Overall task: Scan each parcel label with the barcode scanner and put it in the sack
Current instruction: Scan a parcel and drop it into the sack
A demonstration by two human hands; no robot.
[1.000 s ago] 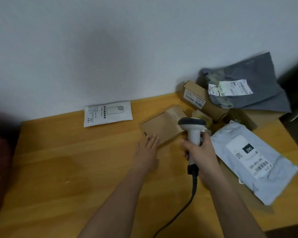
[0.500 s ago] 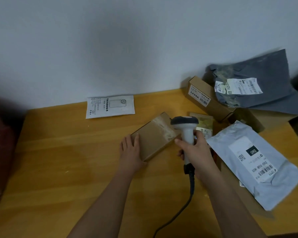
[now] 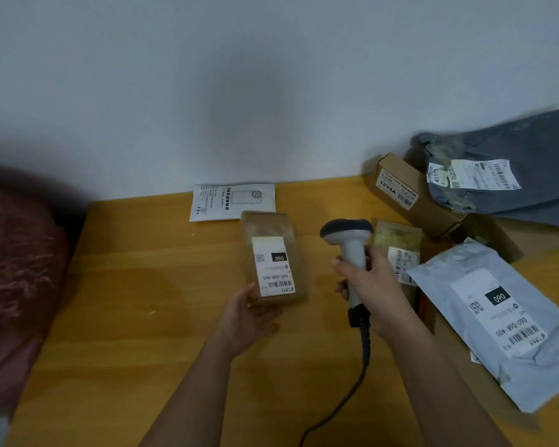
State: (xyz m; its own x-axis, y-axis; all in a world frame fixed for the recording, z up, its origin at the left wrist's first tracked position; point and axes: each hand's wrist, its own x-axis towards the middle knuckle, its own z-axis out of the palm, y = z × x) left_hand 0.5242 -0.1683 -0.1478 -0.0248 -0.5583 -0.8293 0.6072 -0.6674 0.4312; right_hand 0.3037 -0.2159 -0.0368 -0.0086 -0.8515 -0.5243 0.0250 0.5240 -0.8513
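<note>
Brown labelled parcel (image 3: 273,258) held by left grip (image 3: 246,321), right grip (image 3: 370,293) clasping one scanner (image 3: 349,245)

Three cardboard boxes (image 3: 273,258) (image 3: 404,193) (image 3: 510,235), three mailer bags (image 3: 484,317) (image 3: 510,169) (image 3: 397,250), one scanner (image 3: 349,250)

Table (image 3: 136,317): smooth wood, light sheen. Small box (image 3: 275,258): matt brown cardboard, white paper label (image 3: 273,267). Scanner (image 3: 350,250): smooth grey plastic.

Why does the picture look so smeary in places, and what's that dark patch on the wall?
Head view: the brown parcel in the left hand is motion-blurred, the edges bend from the wide lens, and the wall carries a soft shadow.
</note>
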